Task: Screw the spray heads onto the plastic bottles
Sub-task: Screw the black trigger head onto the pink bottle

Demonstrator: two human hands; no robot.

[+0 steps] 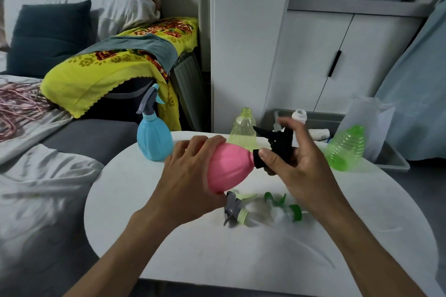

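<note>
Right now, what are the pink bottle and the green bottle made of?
The pink bottle looks like opaque plastic with a smooth, slightly matte skin and soft moulded ribs; no light passes through it. The green bottle looks like clear tinted plastic, glossy, with ringed ridges; light shows through its wall. The task line also calls them plastic.

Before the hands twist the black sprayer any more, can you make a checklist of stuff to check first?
1. Left hand holding the pink bottle firmly: ok.
2. Right hand gripping the black spray head at its collar: ok.
3. Head sitting on the bottle's neck: ok.
4. Threads straight, not crossed: cannot tell, collar hides them.
5. Bottle clear of the loose spray heads on the table: ok.
6. Yellow bottle waiting open-necked: ok.
</note>
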